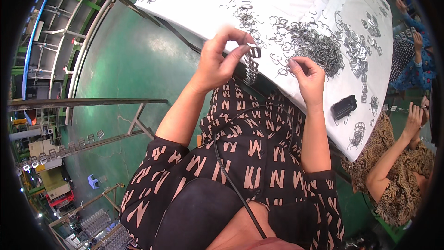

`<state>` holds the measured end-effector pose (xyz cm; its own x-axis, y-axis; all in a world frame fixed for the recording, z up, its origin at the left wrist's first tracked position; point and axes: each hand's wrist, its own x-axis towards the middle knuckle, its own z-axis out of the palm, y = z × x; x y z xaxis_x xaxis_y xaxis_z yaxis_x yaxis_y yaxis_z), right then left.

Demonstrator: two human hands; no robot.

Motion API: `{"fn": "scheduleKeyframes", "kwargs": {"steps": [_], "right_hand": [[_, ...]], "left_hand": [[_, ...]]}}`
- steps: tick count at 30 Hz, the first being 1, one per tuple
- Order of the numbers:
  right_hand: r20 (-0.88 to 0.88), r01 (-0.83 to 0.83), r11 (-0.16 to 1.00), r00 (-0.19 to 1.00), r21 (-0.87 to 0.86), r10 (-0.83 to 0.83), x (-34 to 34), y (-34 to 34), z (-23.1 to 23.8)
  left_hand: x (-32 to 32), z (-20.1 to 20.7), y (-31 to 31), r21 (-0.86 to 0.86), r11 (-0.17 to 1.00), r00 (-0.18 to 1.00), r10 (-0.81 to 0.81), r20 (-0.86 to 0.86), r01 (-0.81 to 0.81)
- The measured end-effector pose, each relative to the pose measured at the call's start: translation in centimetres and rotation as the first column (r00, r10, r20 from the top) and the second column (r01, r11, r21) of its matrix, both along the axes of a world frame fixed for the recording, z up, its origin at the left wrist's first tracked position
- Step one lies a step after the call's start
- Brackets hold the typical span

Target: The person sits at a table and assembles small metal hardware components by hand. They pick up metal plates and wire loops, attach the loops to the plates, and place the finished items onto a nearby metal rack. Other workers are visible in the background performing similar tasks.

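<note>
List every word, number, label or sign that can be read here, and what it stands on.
Black clothing: pale block letters, repeated; not copied out here.
Metal buckles in the left hand: no readable marking.
Background machine: any lettering too small to read.

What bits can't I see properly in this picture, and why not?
Head view: whether the right hand pinches a hook; too small to tell at the fingertips.
Head view: the bottom of the wire hook pile; covered by the upper hooks.
Head view: part of the co-worker in brown print; cut off by the dark right rim.
Head view: the wearer's feet; hidden by patterned clothes.
</note>
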<state>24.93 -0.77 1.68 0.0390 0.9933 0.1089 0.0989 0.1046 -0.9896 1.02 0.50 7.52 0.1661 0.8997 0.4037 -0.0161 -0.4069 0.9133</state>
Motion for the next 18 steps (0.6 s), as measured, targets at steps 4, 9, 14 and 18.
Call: {"fn": "scheduleKeyframes", "kwargs": {"steps": [4, 9, 14, 18], "right_hand": [[0.135, 0.099, 0.993, 0.985, 0.067, -0.108, 0.0, 0.4, -1.6], [0.355, 0.114, 0.975, 0.918, 0.192, -0.177, -0.7, 0.6, -2.6], [0.458, 0.102, 0.957, 0.861, 0.272, -0.222, -1.1, 3.4, -3.3], [0.586, -0.014, 0.940, 0.785, 0.341, -0.201, -2.8, 7.6, -2.9]], "left_hand": [[-1.4, 1.6, 1.3, 0.242, 0.967, 0.989, 0.111, -0.101, -0.083], [-2.6, 3.2, 1.9, 0.254, 0.960, 0.992, 0.126, -0.006, -0.120], [-2.9, 3.1, 2.0, 0.254, 0.953, 0.980, 0.188, -0.059, -0.167], [-2.9, 2.3, 1.2, 0.209, 0.976, 0.985, 0.091, -0.149, -0.059]]}}
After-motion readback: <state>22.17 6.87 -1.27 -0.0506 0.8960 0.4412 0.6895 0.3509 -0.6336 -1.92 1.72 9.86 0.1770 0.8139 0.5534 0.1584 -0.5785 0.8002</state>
